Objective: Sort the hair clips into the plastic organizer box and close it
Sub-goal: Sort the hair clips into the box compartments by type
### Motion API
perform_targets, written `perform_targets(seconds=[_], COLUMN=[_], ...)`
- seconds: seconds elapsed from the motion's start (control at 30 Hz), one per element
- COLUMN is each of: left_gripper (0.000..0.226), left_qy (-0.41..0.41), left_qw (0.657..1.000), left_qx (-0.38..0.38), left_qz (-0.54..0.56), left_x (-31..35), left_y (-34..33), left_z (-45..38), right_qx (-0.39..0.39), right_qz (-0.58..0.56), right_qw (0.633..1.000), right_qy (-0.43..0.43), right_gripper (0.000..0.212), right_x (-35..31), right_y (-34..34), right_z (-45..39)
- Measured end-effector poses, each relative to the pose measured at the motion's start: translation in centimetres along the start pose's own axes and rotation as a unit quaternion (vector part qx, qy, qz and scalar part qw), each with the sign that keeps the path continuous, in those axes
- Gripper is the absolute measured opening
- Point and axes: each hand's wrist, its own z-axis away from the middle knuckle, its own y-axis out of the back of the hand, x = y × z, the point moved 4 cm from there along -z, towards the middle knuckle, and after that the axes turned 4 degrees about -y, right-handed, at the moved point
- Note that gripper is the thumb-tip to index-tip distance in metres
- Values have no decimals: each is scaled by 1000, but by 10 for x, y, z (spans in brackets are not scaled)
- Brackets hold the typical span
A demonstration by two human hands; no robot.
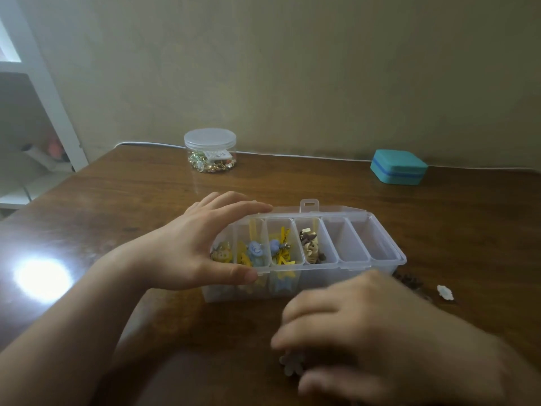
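Observation:
A clear plastic organizer box (371,266) lies open on the wooden table, its lid folded back. Its left compartments hold yellow and blue hair clips (257,252), the fourth holds brown and beige clips (310,247), and the two at the right hold nothing. My left hand (193,244) grips the box's left end, thumb on the front rim and fingers over the back. My right hand (351,332), blurred, hovers low in front of the box with its fingers curled over a pale flower-shaped clip (291,365). I cannot see whether it grips the clip.
Dark brown clips (409,282) and a white clip (445,293) lie right of the box. A clear round jar (210,150) of gold pieces stands at the back, a teal case (398,166) at back right. A white cable runs along the wall; a white shelf stands left.

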Motion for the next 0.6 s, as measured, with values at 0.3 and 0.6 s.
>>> perform_targets(seconds=[0.3, 0.6], left_gripper=[89, 88], left_qy=[-1, -4], left_qw=[1000, 1000], left_qx=[-1, 3], left_qz=[11, 18], left_x=[0, -5], left_y=[3, 8], left_z=[1, 5], right_qx=[211, 265], right_qz=[-121, -16], right_qw=[969, 935], right_qy=[-46, -234], right_gripper=[12, 30], right_x=[22, 61], right_y=[26, 29], right_z=[11, 18])
